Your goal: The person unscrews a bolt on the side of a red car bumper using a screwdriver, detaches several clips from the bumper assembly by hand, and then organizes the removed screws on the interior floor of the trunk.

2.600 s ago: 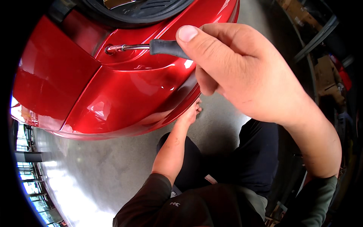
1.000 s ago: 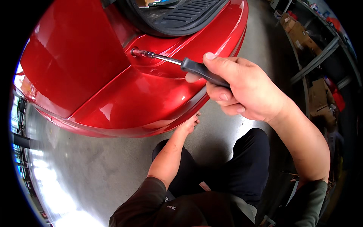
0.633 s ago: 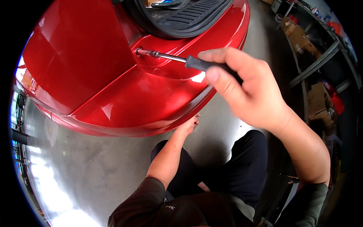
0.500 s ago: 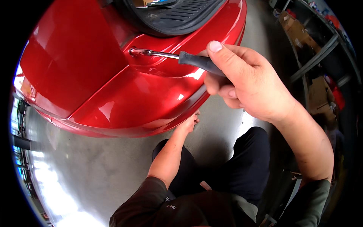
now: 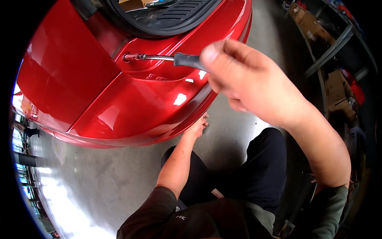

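We observe the right hand (image 5: 254, 85) raised in front of the glossy red car bumper (image 5: 131, 99), its grip pressed together around the dark handle of a screwdriver with a bright metal shaft (image 5: 159, 58). Only the front end of the handle shows beyond the thumb; the remainder is covered by the fingers. The hand is somewhat blurred. The shaft runs roughly level, pointing to the person's left, and its tip sits in a small recess of the red panel (image 5: 129, 57), just below the black ribbed plastic tray (image 5: 167, 20) at the top of the view. We cannot tell whether the tip engages a fastener there.

The left hand (image 5: 197, 126) reaches forward and down, fingertips at the lower edge of the bumper, where the red skin curves under. Its palm side is hidden, so we cannot tell how its grip stands or whether it holds anything.

The person crouches or sits on the smooth grey concrete floor (image 5: 99, 187), wearing dark trousers and a dark long-sleeved top. Along the right rim we note metal shelving with brown cardboard boxes (image 5: 338, 89). A brown box corner (image 5: 133, 4) lies on the black tray.
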A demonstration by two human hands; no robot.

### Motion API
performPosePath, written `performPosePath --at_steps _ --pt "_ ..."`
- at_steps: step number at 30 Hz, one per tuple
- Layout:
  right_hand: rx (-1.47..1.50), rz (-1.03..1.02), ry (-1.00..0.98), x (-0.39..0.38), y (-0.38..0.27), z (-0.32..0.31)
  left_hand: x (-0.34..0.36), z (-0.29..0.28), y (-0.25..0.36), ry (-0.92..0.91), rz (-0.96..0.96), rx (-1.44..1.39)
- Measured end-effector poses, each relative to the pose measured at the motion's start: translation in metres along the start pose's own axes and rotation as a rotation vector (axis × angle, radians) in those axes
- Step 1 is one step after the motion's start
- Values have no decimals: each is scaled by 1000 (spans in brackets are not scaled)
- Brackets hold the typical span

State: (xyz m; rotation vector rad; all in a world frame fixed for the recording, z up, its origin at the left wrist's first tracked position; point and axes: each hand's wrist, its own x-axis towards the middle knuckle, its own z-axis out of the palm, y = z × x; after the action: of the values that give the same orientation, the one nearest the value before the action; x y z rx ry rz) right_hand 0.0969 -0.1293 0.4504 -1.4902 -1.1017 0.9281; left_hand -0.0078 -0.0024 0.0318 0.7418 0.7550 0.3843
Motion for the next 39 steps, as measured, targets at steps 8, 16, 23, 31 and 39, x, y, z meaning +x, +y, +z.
performPosePath --at_steps 8,16,23,31,39 --pt "-81 -43 -57 -7 -11 -1 -1 8 5 0 -11 -18" --pt "-1048 -973 101 17 16 -15 -4 11 8 -6 -16 -10" --pt "-274 -336 -53 7 -1 2 1 3 -2 17 -7 -18" --pt "-1163 -1136 163 27 15 -12 5 -1 -5 -8 3 3" --pt "76 56 -118 14 -13 1 -2 9 6 5 -8 -38"
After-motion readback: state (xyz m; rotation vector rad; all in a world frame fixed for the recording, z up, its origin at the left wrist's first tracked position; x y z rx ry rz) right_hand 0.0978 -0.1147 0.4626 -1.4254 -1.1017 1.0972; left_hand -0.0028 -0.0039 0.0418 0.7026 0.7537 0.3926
